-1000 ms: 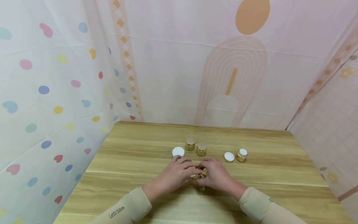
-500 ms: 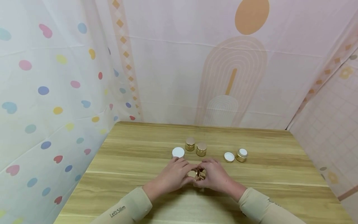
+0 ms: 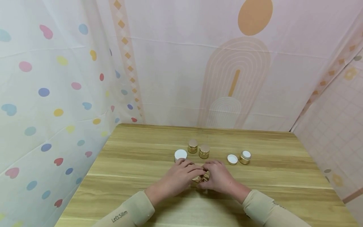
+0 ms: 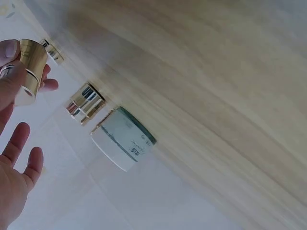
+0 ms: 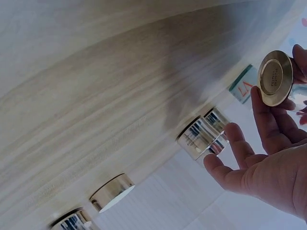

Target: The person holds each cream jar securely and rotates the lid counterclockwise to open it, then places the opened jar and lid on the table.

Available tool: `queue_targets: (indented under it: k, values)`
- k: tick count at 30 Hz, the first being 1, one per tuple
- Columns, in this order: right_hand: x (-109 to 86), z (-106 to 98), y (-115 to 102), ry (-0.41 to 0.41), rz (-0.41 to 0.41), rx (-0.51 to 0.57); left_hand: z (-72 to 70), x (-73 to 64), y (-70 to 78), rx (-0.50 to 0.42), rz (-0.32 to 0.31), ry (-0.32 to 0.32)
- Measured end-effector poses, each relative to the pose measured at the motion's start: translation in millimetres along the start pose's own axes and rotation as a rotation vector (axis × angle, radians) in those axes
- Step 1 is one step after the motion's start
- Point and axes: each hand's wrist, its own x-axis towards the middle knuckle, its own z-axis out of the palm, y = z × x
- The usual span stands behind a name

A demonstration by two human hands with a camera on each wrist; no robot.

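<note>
Between both hands, above the wooden table, is a small gold cosmetic jar (image 3: 198,178), partly covered by fingers in the head view. My left hand (image 3: 179,176) pinches it from the left, its thumb and finger on the gold side (image 4: 33,56) in the left wrist view. From the right, my right hand (image 3: 217,176) grips the same jar, whose round, marked base (image 5: 274,79) faces the right wrist camera. The lower fingers of each hand stick out loosely. Just beyond the left fingers stands a wider jar with a white lid (image 3: 180,154).
Two capped gold jars (image 3: 193,146) stand side by side behind the hands. To the right, an upturned lid with a white inside (image 3: 232,159) lies next to a gold jar with a white top (image 3: 245,156). Patterned cloth (image 3: 170,78) hangs at the table's back edge.
Half a second ago the left thumb and fingers were drawn back from the jar's left end; now the fingers are over it again, as one second ago. The right hand keeps its grip.
</note>
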Motion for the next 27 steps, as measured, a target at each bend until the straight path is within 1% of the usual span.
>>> queue_targets:
  k: [2, 5, 9, 14, 16, 18, 21, 24, 27]
  values:
    - [-0.2, 0.0, -0.4, -0.006, 0.001, -0.002, 0.9, 0.0, 0.4, 0.030, 0.010, 0.015]
    - [-0.5, 0.7, -1.3, -0.012, 0.003, -0.005, 2.8, -1.1, 0.7, 0.021, -0.001, 0.014]
    - [-0.9, 1.6, -2.5, -0.016, 0.008, 0.009, 3.3, -2.5, 0.4, -0.042, -0.030, -0.002]
    - [-1.8, 2.3, -1.2, -0.016, 0.010, 0.022, 0.1, -3.2, -0.9, -0.128, -0.085, -0.063]
    - [-2.0, 2.8, 0.0, -0.002, 0.006, 0.018, -0.6, -4.3, -2.1, -0.155, -0.113, -0.078]
    - [-2.3, 3.3, 1.4, 0.020, 0.004, 0.004, -1.2, -5.4, -3.5, -0.180, -0.140, -0.074]
    - [-3.1, 2.5, 3.2, 0.055, 0.006, -0.022, -1.5, -6.6, -5.5, -0.206, -0.160, -0.043]
    - [-4.5, 0.1, 4.6, 0.069, 0.039, -0.024, -1.7, -5.8, -6.8, -0.217, -0.174, -0.028]
    - [-6.5, -2.8, 6.7, 0.064, 0.089, 0.001, -2.3, -4.7, -7.2, -0.238, -0.195, -0.046]
